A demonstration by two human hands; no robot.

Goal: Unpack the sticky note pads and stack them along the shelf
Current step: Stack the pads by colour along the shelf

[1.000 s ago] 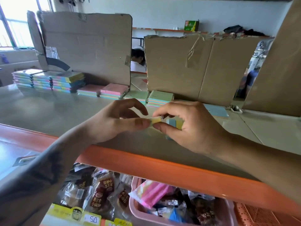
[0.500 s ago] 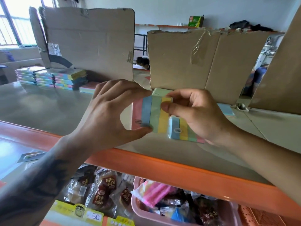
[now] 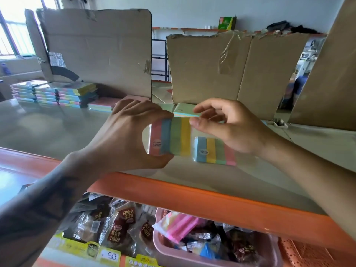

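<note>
1. Shelf (image 3: pixel 57 130) of pale, glossy board with an orange front edge ran across the view, and daylight from a window (image 3: pixel 11 35) at the far left shone on it.
2. Cardboard sheets (image 3: pixel 96 53) stood upright along the back of the shelf; another folded one (image 3: pixel 231 68) stood to the right, and a third leaned at the far right edge.
3. The left hand (image 3: pixel 123 137) gripped a striped pad (image 3: pixel 171 137) of pink, blue, green and yellow bands, thumb under its lower edge and fingers curled over the top, holding it upright above the shelf.
4. The right hand (image 3: pixel 229 126) pinched the pad's upper right corner between thumb and forefinger.
5. A second striped pad (image 3: pixel 213 151) lay flat on the shelf just beside the held one, partly under the right hand.
6. Stacks of pads (image 3: pixel 55 93) sat in a row at the far left against the cardboard, and lower pink-topped pads (image 3: pixel 104 105) lay nearer the middle.
7. Below the shelf, wrapped snack packets (image 3: pixel 119 228) lay beside a pink basket (image 3: pixel 192 257) holding more wrapped goods, with a yellow price tag (image 3: pixel 108 256) in front.
8. A white wall closed the room behind, bearing a shelf with a green box (image 3: pixel 226 23).
</note>
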